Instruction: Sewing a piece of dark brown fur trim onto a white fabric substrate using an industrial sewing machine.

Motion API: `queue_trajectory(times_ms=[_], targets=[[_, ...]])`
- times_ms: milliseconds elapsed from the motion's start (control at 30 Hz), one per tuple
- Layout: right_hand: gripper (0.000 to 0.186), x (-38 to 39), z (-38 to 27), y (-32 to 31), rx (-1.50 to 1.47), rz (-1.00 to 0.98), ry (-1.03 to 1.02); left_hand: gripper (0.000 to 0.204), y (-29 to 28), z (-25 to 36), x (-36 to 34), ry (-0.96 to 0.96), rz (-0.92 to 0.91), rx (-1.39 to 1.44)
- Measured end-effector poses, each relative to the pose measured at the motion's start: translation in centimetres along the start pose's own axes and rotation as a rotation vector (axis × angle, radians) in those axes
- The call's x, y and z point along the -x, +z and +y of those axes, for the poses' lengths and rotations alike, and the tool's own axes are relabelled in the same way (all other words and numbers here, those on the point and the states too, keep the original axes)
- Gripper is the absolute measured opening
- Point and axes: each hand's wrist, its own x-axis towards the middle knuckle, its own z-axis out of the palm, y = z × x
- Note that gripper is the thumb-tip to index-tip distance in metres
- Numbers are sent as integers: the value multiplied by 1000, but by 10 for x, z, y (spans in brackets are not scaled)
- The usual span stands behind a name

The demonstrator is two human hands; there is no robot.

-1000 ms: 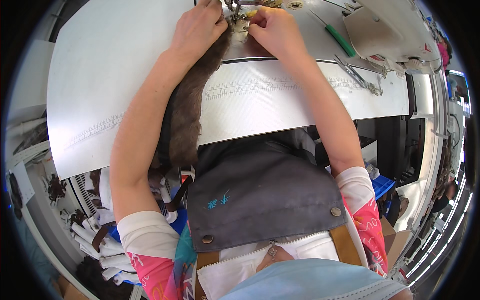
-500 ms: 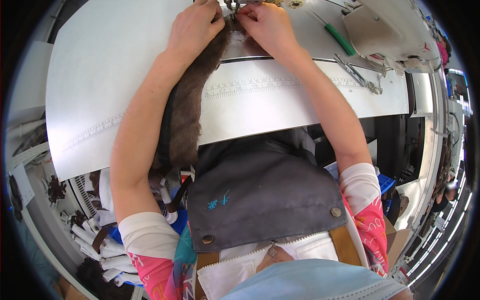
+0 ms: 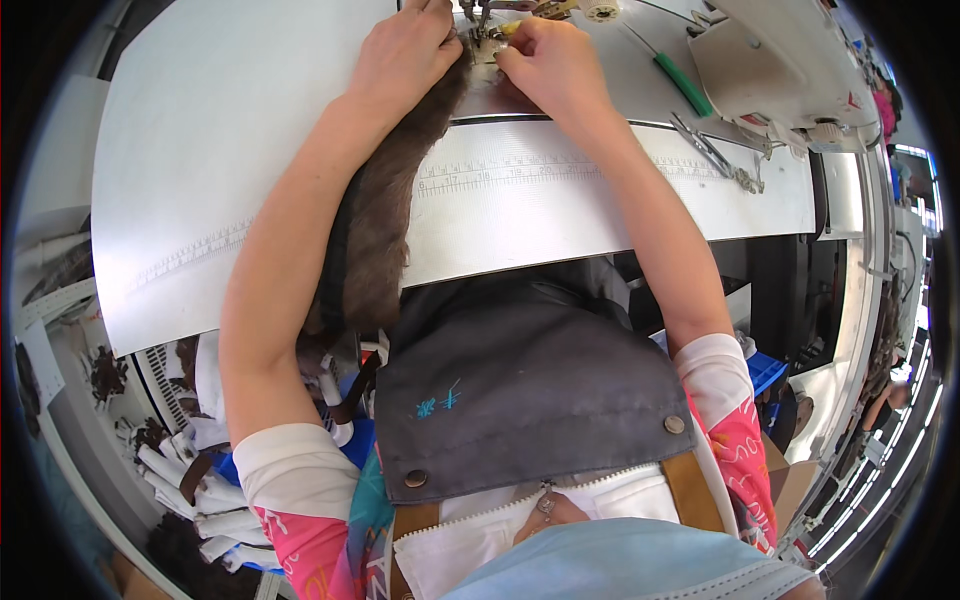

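Note:
A long strip of brown fur (image 3: 378, 225) runs from the sewing machine's needle and presser foot (image 3: 478, 22) down over the table's front edge. My left hand (image 3: 408, 55) is closed on its upper end, just left of the presser foot. To the right of the foot is my right hand (image 3: 556, 62), thumb and forefinger pinched together. What lies between those fingertips, if anything, is too small to make out. Something yellow shows beside the right forefinger.
On the white table (image 3: 230, 130), ruler markings run along the front. A green-handled pointed tool (image 3: 683, 85) and metal snips (image 3: 715, 155) lie at right, near the machine's white body (image 3: 765, 65). White bundles (image 3: 215, 500) sit below at left.
My right hand has drawn a little right and nearer to me, apart from the presser foot. My left hand has shifted slightly right, still on the fur. More of the needle area shows.

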Motion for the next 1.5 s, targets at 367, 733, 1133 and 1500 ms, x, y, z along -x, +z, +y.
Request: queue_trajectory(times_ms=[367, 733, 1133, 1500], targets=[[20, 39, 21, -56, -381, -362, 187, 16, -8, -10, -2, -73, -32, -65], [4, 49, 41, -23, -254, 111, -95, 18, -7, -13, -2, -81, -6, -126], [13, 17, 5, 17, 107, 112, -558, 22, -17, 10, 19, -213, -199, 538], [8, 29, 5, 7, -43, 43, -637, 16, -32, 42, 39, -266, -162, 528]])
